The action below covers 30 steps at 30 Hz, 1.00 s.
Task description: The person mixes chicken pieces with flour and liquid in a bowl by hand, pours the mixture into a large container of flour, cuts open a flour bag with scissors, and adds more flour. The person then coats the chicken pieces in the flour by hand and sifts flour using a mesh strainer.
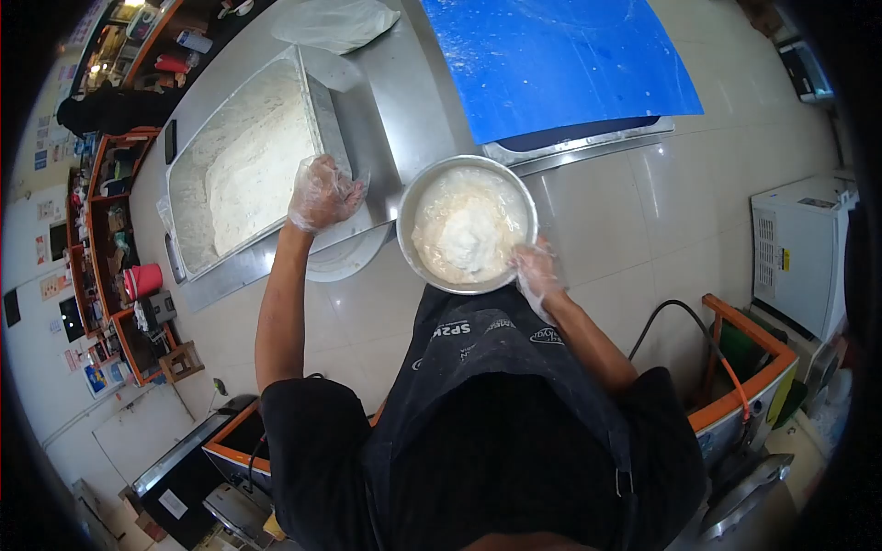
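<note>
My left hand (323, 194), in a clear plastic glove, is over the near right corner of a metal tub (323, 115) of white flour (262, 170). Its fingers are curled in, and whether anything is inside them is hidden. In front of the apron, a round metal bowl (405, 241) contains a pale, wet-looking mix with a heap of white powder (469, 241) in the middle. My right hand (537, 275), gloved too, grips this bowl by its lower right rim.
A steel table (404, 78) carries the tub and a whitish plastic bag (340, 23). To the right, a blue sheet (565, 64) covers a metal-rimmed container (588, 136). Below the tub is a round white lid or container (349, 257). A white appliance (799, 262) stands at far right.
</note>
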Each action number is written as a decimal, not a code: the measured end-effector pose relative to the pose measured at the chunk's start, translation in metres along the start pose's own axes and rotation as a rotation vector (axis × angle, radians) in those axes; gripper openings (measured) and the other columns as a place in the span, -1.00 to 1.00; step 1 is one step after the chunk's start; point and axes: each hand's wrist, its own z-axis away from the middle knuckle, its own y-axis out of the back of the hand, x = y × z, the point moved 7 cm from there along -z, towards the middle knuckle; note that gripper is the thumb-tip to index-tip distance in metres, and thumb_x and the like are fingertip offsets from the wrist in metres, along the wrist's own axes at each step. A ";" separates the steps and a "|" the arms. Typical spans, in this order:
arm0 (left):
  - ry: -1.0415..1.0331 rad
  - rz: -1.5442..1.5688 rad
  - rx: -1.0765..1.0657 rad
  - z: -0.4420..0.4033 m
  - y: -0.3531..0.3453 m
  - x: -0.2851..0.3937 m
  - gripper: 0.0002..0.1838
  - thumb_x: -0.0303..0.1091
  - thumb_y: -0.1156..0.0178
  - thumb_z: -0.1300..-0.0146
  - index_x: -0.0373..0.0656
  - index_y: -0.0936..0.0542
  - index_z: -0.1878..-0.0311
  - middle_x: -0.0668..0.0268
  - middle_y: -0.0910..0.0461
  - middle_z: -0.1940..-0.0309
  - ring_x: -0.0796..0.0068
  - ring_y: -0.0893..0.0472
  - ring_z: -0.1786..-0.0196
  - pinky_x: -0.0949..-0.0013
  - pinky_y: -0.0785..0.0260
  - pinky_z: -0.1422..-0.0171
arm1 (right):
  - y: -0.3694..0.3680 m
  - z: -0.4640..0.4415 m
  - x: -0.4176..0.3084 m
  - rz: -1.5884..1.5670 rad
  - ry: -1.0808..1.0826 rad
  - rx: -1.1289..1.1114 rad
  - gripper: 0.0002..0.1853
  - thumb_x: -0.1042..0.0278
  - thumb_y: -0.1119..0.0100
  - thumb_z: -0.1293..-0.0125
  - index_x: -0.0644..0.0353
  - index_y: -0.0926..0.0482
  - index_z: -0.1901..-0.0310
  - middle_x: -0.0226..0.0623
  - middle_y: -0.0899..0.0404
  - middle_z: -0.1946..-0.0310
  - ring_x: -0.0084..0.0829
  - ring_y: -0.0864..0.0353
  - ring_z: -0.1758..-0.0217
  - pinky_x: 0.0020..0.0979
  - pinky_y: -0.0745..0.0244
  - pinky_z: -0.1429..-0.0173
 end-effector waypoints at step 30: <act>0.849 0.114 0.345 0.244 -0.081 -0.080 -0.64 -0.20 -0.22 -0.03 -0.13 -0.43 0.77 0.22 -0.44 0.78 0.16 -0.43 0.66 0.20 -0.22 0.47 | -0.240 -0.196 -0.198 1.716 0.828 -0.424 -0.50 0.28 -0.20 -0.04 0.23 -0.39 -0.05 -0.12 -0.55 0.16 -0.14 -0.55 0.11 -0.31 -0.45 0.01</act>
